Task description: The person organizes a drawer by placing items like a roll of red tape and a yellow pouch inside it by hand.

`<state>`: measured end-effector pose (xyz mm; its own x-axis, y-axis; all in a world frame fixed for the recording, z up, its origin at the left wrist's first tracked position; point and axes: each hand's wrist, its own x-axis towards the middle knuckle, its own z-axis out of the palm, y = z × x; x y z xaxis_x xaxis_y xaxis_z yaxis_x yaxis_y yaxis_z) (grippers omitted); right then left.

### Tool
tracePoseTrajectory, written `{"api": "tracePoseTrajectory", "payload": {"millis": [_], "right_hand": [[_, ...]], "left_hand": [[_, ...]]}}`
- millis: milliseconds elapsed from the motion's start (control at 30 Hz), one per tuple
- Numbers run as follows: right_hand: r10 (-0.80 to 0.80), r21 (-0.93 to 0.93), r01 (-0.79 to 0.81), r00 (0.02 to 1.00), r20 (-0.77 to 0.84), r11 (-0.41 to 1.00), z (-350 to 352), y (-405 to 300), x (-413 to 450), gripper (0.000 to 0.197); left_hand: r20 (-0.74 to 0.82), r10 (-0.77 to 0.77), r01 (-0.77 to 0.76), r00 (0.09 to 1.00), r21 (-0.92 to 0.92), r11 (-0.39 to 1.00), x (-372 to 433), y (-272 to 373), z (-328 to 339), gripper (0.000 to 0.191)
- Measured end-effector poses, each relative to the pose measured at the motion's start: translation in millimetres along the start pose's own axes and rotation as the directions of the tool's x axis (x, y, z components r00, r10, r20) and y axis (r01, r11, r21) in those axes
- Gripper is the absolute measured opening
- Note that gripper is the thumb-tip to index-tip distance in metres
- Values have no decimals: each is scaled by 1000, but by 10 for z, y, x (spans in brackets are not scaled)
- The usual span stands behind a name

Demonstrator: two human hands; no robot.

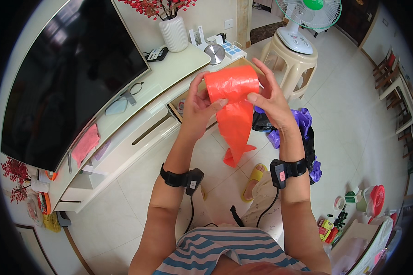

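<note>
A roll of thin orange-red plastic bags (232,82) is held up between my two hands. My left hand (200,108) grips its left end, thumb on the near face. My right hand (269,97) holds the right end, with the thumb pressed near the lower edge and the index finger raised. A loose tail of orange-red plastic (236,132) hangs from the roll, narrowing to a crumpled tip. Behind the roll, an open drawer (179,106) of the white TV cabinet is partly hidden.
Purple and black plastic bags (303,120) lie on the tiled floor beyond my right forearm. A plastic stool (290,62) bears a green-and-white fan (297,37). On the cabinet top (158,80) stand a white ribbed vase (174,34), a round metal lid (214,53) and a television (72,79).
</note>
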<state>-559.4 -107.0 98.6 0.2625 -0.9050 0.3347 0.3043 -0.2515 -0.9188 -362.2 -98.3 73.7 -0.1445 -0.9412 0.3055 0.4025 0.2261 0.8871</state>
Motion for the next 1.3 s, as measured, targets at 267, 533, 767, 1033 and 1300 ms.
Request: {"api": "tracePoseTrajectory", "payload": {"millis": [267,533,767,1033,1300], "right_hand": [[83,-53,-88,992,-93,995,4,56,31,61],[-51,-40,48,996,-75,998,-30,111,27,57],[-64,-98,64,998,-2,993,0,117,18,58],[-38,9,37,999,30,999,43,74,25,83],[114,-105,-120,992,-60,987,47,93,11,66]], "left_hand": [[102,117,-127,988,103,986,-13,-21,62,80],[99,-93,95,991,-11,995,-25,-13,62,85],[-36,-220,213,975,-144,966,-11,38,112,73],[-50,-11,6,999,-101,995,-23,60,87,72],[7,66,-66,998,24,998,-21,-20,83,81]]}}
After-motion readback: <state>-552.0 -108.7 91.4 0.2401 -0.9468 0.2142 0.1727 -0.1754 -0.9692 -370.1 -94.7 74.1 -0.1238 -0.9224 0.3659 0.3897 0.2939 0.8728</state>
